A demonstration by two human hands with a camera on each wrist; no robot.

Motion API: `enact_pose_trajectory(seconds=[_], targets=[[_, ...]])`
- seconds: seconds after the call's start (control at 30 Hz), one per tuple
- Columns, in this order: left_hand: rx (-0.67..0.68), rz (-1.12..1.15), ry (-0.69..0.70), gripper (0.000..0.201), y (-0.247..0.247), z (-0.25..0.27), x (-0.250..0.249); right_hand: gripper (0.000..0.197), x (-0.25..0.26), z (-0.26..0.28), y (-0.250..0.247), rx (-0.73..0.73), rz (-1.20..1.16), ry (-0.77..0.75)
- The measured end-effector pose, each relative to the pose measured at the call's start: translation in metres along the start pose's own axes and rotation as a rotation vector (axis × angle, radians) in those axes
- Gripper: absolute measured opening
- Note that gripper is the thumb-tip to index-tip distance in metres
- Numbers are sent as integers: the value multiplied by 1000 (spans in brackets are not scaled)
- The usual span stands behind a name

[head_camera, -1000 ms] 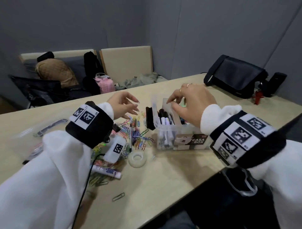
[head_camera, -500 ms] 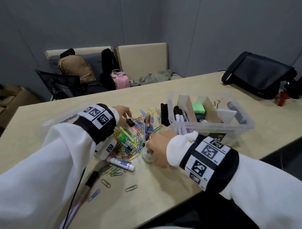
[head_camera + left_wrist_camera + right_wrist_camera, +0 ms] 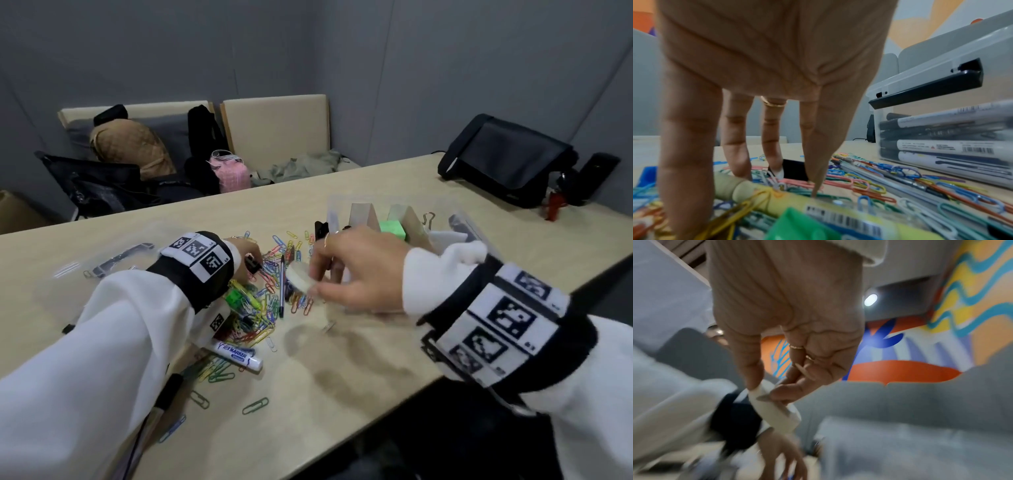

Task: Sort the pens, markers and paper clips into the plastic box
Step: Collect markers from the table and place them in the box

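Note:
My right hand hovers just above the table, left of the clear plastic box, and pinches a white tape roll between thumb and fingers; the same roll shows blurred in the right wrist view. My left hand reaches down into the pile of coloured paper clips, its fingertips closing on a black binder clip. Black-capped markers lie stacked in the box. A blue pen, a white marker and a green highlighter lie among the clips.
A clear lid lies at the left of the table. A black bag and a red object sit at the far right. Loose clips lie near the front edge. Chairs with bags stand beyond the table.
My right hand left the box, came down on the tape roll by the pile and lifted it. My left hand dropped from above the pile onto the binder clip.

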State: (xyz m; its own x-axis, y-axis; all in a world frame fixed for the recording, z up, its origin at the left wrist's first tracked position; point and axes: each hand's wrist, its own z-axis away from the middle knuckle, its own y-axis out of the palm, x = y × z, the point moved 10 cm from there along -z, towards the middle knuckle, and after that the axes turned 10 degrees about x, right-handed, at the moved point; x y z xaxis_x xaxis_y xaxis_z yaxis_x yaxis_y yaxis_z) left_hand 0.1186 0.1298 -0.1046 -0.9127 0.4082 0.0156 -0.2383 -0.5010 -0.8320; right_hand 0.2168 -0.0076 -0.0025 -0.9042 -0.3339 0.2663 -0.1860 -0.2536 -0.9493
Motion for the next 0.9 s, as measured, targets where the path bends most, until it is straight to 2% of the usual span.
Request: enact_pose_trajectory(seconds=[0.07, 0.17, 0.3, 0.37, 0.43, 0.5, 0.77, 0.9], targets=[[5, -4, 1, 49, 1, 0, 0, 14, -23, 11, -37, -126, -121, 40], [4, -1, -6, 48, 1, -1, 1, 13, -82, 19, -68, -192, -190, 256], [5, 10, -5, 48, 2, -3, 2, 22, -146, 21, -59, -41, -101, 608], [5, 23, -10, 48, 3, -3, 3, 18, -160, 17, -40, 46, -258, 680], [5, 38, -13, 49, 4, -4, 4, 16, -163, 12, -25, 125, -446, 713], [5, 51, -15, 48, 5, -4, 6, 19, -166, 5, -15, 196, -504, 741], [13, 101, -16, 49, 8, -5, 10, 10, -164, -9, 9, 346, -401, 805], [10, 106, -16, 49, 8, -7, 11, 29, -154, -9, 9, 380, -231, 769]])
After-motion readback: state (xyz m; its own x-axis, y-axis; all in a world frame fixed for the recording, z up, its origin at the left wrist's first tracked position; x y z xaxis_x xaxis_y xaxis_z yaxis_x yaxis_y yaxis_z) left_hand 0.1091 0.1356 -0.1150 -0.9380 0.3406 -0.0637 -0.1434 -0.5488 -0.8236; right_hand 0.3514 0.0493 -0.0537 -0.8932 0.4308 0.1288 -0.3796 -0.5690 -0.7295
